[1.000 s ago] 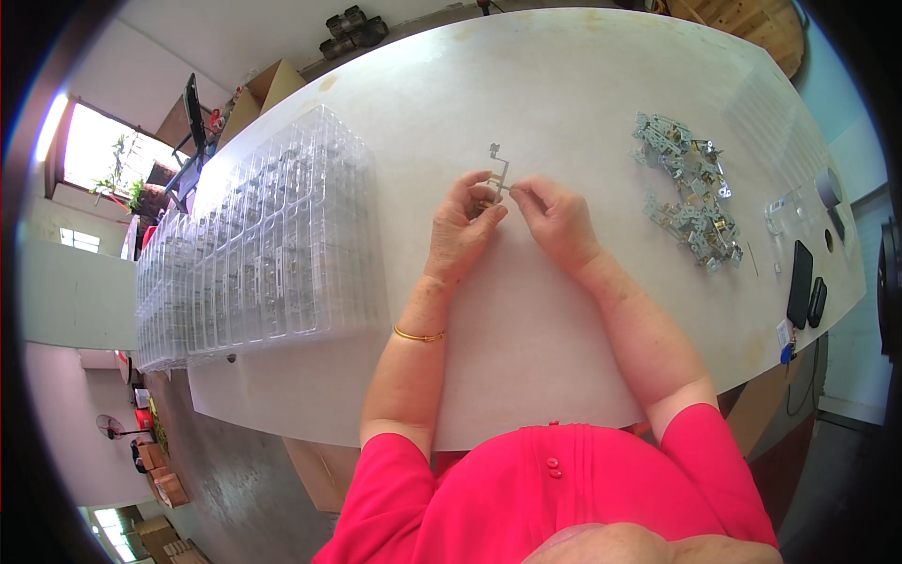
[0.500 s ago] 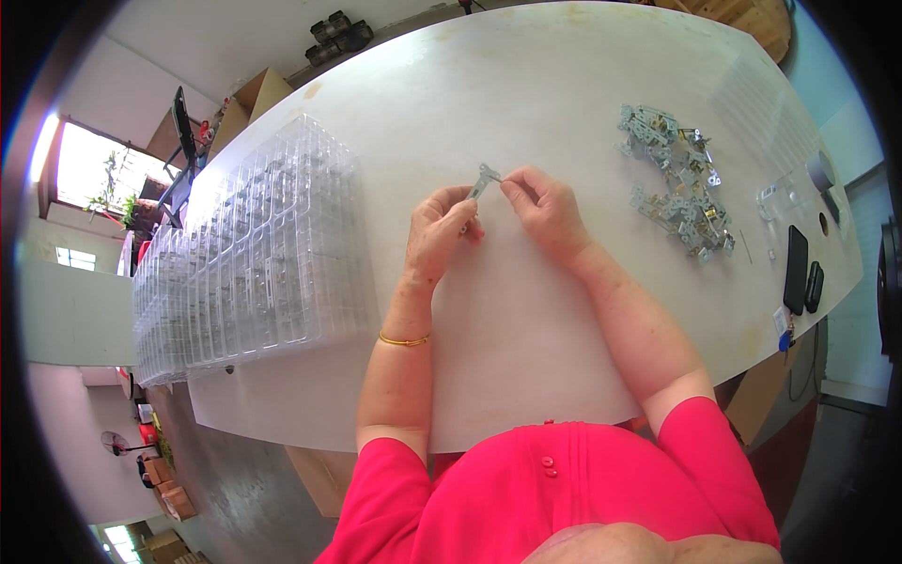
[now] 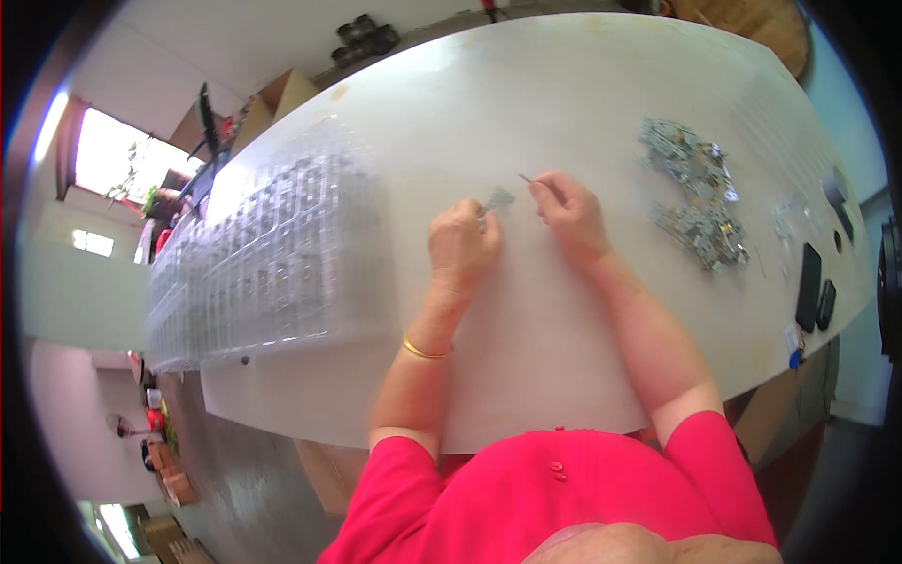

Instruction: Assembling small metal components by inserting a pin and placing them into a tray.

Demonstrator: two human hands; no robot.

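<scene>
My left hand (image 3: 463,244) is closed on a small grey metal bracket (image 3: 500,198), whose wide end sticks out past the fingertips, smeared by motion. To its right, my right hand (image 3: 571,216) pinches a thin dark rod-like piece (image 3: 524,178) between thumb and forefinger; its tip points up and left. The two hands are apart, above the white table (image 3: 536,329). Farther right lies a heap of similar metal brackets (image 3: 700,226), some with brass-coloured parts.
Stacked clear plastic trays (image 3: 272,254) holding metal parts fill the table's left side. At the right edge lie a black phone (image 3: 808,287), a smaller black object (image 3: 826,305) and a thin needle-like piece (image 3: 762,263). A cardboard box (image 3: 287,94) stands behind the table.
My right hand has drawn away from the bracket, and a thin dark piece now shows in its fingers. The left hand has turned knuckles-up, still gripping the bracket. The whole view has shifted slightly.
</scene>
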